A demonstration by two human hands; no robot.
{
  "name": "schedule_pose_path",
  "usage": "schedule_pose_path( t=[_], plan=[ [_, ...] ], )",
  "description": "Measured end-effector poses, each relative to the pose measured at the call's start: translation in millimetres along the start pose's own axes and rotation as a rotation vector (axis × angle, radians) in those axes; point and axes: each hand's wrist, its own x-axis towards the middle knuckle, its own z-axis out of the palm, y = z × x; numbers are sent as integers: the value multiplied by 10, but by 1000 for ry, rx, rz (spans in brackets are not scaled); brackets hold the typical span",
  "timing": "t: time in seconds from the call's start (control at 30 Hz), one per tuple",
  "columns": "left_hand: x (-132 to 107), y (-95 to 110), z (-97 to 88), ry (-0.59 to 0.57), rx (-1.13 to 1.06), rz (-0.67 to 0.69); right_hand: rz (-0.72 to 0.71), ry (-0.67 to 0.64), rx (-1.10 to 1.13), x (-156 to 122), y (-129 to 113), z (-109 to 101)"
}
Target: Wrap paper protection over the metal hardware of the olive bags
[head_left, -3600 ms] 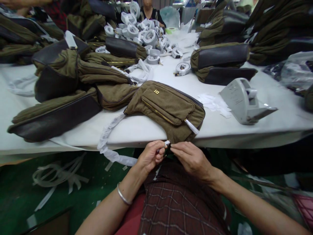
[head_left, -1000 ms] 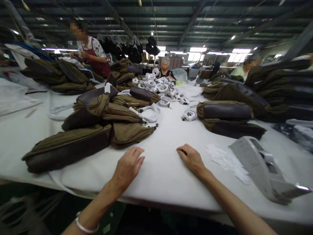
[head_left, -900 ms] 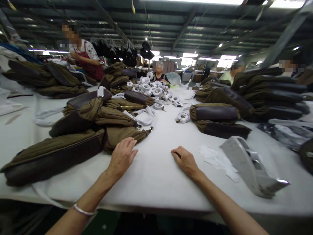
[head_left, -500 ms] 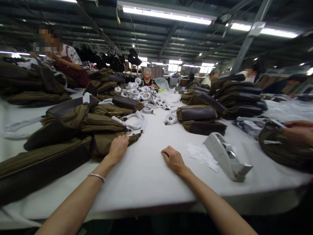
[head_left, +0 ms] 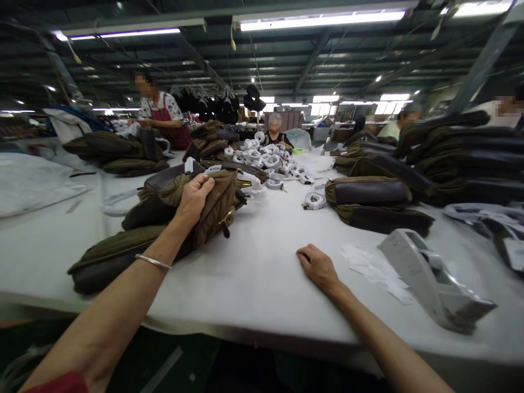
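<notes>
My left hand (head_left: 195, 197) covers the top edge of the olive bag (head_left: 216, 204) it grips, so I can't see what the fingertips pinch; the bag's lower part sits behind my forearm. My right hand (head_left: 318, 267) lies curled on the white table (head_left: 254, 273), fingertips tucked under, and I can't tell if anything's beneath them. Both my arms are cut off by the bottom edge. The tape dispenser (head_left: 434, 281) hides its roll from this angle. The white rolls (head_left: 266, 158) far back are too small to identify. The bag stack (head_left: 458, 158) runs off the right edge. The seated person (head_left: 275, 131) is half hidden behind the rolls.
</notes>
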Motion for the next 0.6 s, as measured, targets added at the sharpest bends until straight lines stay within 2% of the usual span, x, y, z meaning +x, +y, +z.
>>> schedule_pose_path(
  t=[0.13,0.23,0.43,0.53,0.6],
  plan=[
    [95,359,99,43,-179,7,-2,-1,17,0,12,3],
    [159,545,113,102,-286,9,6,4,48,-2,21,12],
    [233,740,217,127,-444,53,42,24,165,-2,30,19],
    [217,819,353,140,-583,4,79,41,256,6,23,0],
    [135,826,462,102,-674,-57,122,67,336,16,18,-23]
  ],
)
